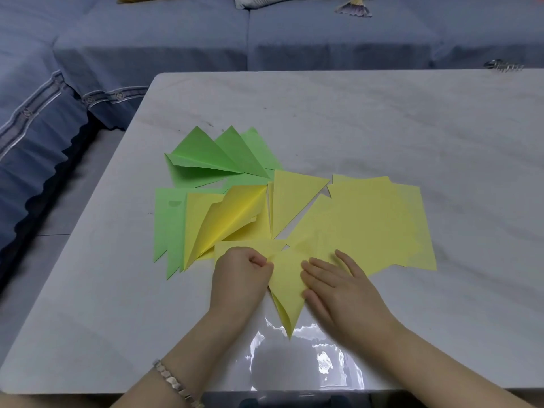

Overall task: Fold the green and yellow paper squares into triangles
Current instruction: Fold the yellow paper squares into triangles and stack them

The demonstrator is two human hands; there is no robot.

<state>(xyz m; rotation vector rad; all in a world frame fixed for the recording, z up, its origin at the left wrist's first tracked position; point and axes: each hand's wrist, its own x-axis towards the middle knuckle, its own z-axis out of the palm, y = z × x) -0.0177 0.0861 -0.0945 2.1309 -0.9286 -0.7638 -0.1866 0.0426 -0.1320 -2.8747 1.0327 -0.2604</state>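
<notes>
Yellow triangle (287,287) lies between both hands, near my edge of the table (382,128).
I see the left hand (241,269) curled, pinching the triangle's left edge; the right hand (332,278) lies flat with straight fingers on its right side. Its tip points toward me. Green triangles (206,154) fan out beyond, and yellow squares (368,219) lie further right.

- The light green folded paper triangles (206,154) are plainly coloured.
- The yellow flat paper squares (368,219) and the yellow folded paper triangle (290,284) are matched in hue.
- The white marble table (382,119) is veined with grey.
- The blue-grey fabric sofa cover (176,33) is edged with striped trim.
</notes>
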